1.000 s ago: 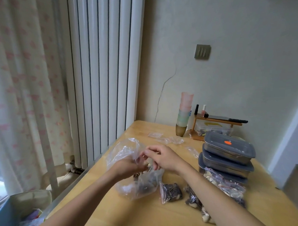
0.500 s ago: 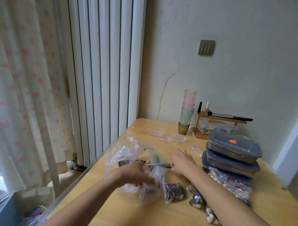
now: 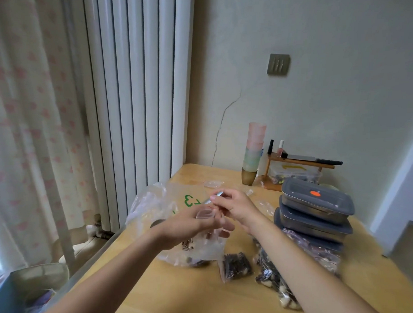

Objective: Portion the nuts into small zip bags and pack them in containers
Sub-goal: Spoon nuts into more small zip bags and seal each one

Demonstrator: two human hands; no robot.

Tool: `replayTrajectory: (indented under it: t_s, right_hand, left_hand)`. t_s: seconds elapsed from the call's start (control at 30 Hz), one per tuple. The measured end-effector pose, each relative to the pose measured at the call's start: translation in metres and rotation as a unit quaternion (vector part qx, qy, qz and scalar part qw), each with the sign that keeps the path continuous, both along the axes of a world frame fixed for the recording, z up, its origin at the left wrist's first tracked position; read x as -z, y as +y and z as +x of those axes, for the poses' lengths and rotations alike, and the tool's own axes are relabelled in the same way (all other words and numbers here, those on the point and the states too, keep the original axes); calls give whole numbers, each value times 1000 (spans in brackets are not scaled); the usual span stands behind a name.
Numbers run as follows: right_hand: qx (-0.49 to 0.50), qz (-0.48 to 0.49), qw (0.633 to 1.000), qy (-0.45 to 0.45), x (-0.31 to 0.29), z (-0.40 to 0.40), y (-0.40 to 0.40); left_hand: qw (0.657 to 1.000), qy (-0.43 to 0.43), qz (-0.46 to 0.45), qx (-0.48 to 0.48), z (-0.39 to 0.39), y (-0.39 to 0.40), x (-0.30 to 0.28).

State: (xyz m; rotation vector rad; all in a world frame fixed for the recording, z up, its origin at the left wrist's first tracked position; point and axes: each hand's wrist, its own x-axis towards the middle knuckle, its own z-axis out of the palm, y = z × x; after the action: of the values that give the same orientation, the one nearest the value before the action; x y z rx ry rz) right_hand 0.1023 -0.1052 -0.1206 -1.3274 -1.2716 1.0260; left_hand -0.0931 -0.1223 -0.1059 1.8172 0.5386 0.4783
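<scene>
My left hand [image 3: 194,224] holds a small clear zip bag [image 3: 204,213] by its mouth, above a large crumpled plastic bag [image 3: 153,205] with green print and nuts [image 3: 188,244] at its bottom. My right hand [image 3: 236,205] pinches the handle of a metal spoon [image 3: 215,195] just above the small bag. The spoon's dark bowl seems to show left of my left wrist. Filled small zip bags [image 3: 236,264] of dark and pale nuts lie on the wooden table [image 3: 182,295] in front. Grey-lidded containers [image 3: 319,200] are stacked at the right.
A bigger bag of nuts [image 3: 317,252] leans on the container stack. Empty small bags [image 3: 211,184], stacked plastic cups [image 3: 254,150] and a wooden rack with a knife [image 3: 304,161] stand at the back. The table's left edge runs along a radiator [image 3: 138,100].
My right hand has lifted the spoon from inside the large bag up toward my left hand. My left hand has risen and now holds a small zip bag.
</scene>
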Motion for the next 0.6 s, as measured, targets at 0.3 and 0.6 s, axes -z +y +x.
replayTrajectory:
  t_s: [0.3,0.6]
  right_hand:
    - [105,76,981,-141,2,-17,-1]
    - [-55,-1,951,-303,12,-42,-3]
  left_hand:
    - [781,170,473,-371,-38,52,16]
    - [745,447,431,-243,-51,97,44]
